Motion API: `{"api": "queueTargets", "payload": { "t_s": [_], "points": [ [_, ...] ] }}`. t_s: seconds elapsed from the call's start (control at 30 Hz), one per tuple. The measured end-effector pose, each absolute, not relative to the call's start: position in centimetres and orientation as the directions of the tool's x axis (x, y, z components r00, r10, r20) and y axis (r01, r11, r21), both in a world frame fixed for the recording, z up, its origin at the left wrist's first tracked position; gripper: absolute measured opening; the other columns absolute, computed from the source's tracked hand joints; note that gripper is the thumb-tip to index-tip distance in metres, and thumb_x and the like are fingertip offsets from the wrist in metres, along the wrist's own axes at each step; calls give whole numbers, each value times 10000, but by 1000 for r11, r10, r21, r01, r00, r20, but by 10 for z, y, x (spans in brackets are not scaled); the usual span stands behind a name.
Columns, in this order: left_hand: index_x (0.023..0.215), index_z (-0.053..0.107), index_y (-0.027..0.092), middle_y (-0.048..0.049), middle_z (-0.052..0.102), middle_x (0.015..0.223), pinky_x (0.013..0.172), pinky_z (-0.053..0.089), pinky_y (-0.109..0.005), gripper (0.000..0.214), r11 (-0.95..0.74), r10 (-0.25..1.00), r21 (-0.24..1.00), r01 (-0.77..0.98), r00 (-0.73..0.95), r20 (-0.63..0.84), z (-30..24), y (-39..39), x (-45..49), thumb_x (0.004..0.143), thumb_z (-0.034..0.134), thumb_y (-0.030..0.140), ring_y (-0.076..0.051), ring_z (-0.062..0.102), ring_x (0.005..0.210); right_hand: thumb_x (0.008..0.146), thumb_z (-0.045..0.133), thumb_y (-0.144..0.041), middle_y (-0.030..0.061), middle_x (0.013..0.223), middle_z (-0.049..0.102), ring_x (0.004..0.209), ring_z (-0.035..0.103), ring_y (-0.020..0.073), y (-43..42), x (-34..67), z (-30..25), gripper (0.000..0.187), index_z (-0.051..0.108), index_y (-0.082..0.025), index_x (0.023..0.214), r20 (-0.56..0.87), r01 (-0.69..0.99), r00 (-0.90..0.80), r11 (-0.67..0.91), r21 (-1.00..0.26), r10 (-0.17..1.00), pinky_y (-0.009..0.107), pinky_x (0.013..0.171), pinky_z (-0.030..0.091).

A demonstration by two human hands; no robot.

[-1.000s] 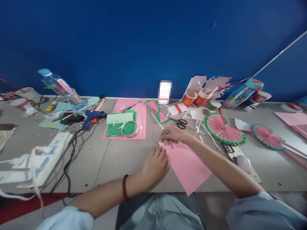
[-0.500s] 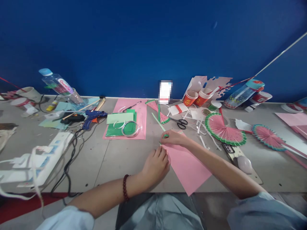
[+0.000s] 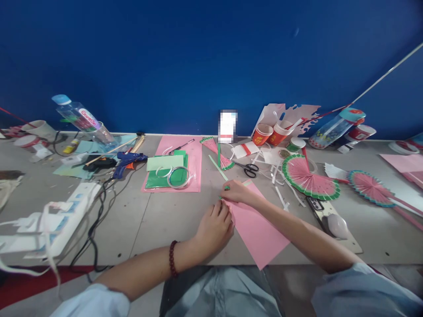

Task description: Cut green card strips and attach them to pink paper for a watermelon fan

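A pink paper sheet (image 3: 257, 229) lies on the grey table in front of me. My left hand (image 3: 214, 226) rests on its near left corner, fingers curled and pressing the paper down. My right hand (image 3: 238, 191) is at the sheet's far corner, fingertips pinched on a thin green paper strip (image 3: 226, 188) along the pink edge. A bead bracelet (image 3: 172, 259) is on my left wrist.
Scissors (image 3: 248, 167), red paper cups (image 3: 272, 133) and watermelon paper fans (image 3: 309, 178) lie to the right. Tape rings on green and pink paper (image 3: 173, 174), a blue glue gun (image 3: 128, 159), a bottle (image 3: 82, 119) and a power strip (image 3: 68, 215) with cables lie left.
My right hand has slid a little nearer along the pink sheet's far edge with the green strip; less of the strip shows. My left hand has stayed put.
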State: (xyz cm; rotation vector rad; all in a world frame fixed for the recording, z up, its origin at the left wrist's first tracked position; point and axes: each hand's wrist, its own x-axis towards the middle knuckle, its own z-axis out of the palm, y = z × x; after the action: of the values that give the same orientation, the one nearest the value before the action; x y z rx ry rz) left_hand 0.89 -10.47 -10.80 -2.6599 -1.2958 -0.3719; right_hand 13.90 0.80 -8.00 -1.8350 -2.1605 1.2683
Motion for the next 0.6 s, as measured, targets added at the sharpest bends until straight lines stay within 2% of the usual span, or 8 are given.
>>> {"api": "queueTargets", "payload": {
  "t_s": [0.6],
  "points": [
    [1123, 598, 87, -204, 593, 1212, 891, 420, -441, 328, -618, 756, -1, 786, 594, 275, -107, -104, 9, 879, 500, 284, -320, 509, 1188, 666, 544, -234, -38, 428, 426, 419, 383, 102, 7, 134, -78, 128, 516, -191, 549, -455, 848, -264, -20, -529, 850, 231, 417, 269]
  ]
}}
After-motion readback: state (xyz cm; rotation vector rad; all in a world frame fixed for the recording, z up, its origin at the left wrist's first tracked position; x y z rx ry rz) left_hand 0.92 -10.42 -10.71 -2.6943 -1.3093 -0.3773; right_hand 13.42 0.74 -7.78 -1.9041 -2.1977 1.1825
